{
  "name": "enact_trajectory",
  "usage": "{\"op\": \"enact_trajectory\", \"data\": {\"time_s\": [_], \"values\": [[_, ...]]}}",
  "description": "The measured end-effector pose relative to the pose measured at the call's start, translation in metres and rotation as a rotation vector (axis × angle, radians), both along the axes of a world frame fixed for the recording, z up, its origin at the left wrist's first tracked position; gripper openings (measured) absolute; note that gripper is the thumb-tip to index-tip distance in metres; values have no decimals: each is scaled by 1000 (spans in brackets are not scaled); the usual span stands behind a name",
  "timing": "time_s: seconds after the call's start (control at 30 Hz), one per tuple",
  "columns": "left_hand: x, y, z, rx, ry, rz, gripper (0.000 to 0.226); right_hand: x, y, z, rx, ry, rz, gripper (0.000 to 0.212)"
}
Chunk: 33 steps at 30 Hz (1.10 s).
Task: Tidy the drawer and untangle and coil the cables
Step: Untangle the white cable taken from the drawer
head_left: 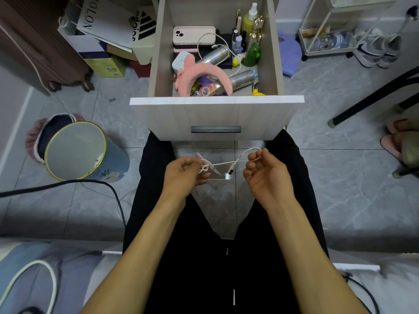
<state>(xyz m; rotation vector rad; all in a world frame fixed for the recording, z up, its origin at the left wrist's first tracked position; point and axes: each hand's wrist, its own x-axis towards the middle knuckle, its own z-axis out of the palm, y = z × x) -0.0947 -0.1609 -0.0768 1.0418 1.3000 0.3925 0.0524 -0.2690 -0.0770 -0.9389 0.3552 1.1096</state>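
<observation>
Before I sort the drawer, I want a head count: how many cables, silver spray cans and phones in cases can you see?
White cables: 2, one in the drawer, one held between left hand and right hand at
Silver spray cans: 2
Phones in cases: 1
Total: 5

Open light wood drawer (216, 114) at 12 o'clock, full of mixed small items, a white cable (223, 45) looping over them, a second thin white cable (226, 163) below it, knotted at its 9 o'clock end, plug hanging in the middle
</observation>
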Motion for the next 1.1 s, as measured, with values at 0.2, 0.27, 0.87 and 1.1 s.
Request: {"op": "enact_trajectory", "data": {"time_s": [0.2, 0.27, 0.87, 1.1], "values": [[-5, 0, -4, -13, 34, -3, 13, -3, 0, -3, -63, -161, 127, 27], [-6, 0, 0, -4, 13, -35, 12, -2, -1, -4, -25, -146, 113, 38], [-3, 1, 25, 194, -84, -169, 8, -26, 3, 1, -334, -1315, 505, 42], [-7, 8, 26, 220, -80, -172, 12, -22, 3, 11, -288, -1277, 509, 23]]}}
